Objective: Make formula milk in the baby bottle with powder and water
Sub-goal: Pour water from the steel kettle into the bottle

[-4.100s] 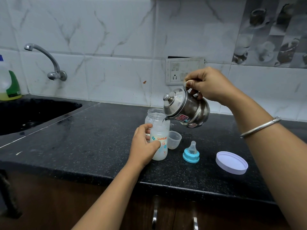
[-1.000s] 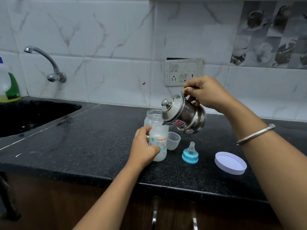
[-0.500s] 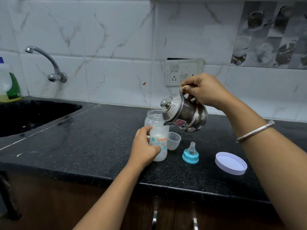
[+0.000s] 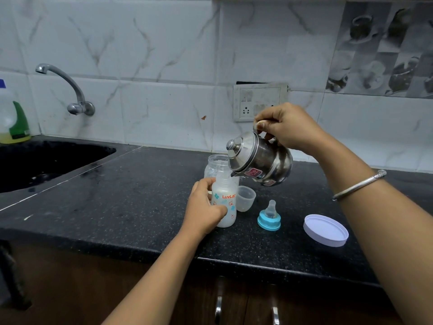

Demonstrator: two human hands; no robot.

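Head view: right hand (image 4: 289, 127) grips the tilted steel pot (image 4: 264, 158), spout above the upright baby bottle (image 4: 225, 194). Left hand (image 4: 202, 208) clasps the bottle.

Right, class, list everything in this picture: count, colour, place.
baby bottle: 1, milky white, upright on the counter.
steel pot: 1, silver, tilted over the bottle's mouth.
jar: 1, clear, behind the bottle.
cap: 1, clear, right of the bottle.
teat: 1, clear on blue ring, on the counter.
lid: 1, pale lilac, right of the teat.
counter: 1, black speckled, along the wall.
sink: 1, black, far left.
tap: 1, silver, wall above sink.
soap bottle: 1, clear with green label, left edge.
switchboard: 1, white, on the wall.
bangle: 1, silver, right wrist.
left hand: 1, grips the baby bottle.
right hand: 1, holds the pot's handle.
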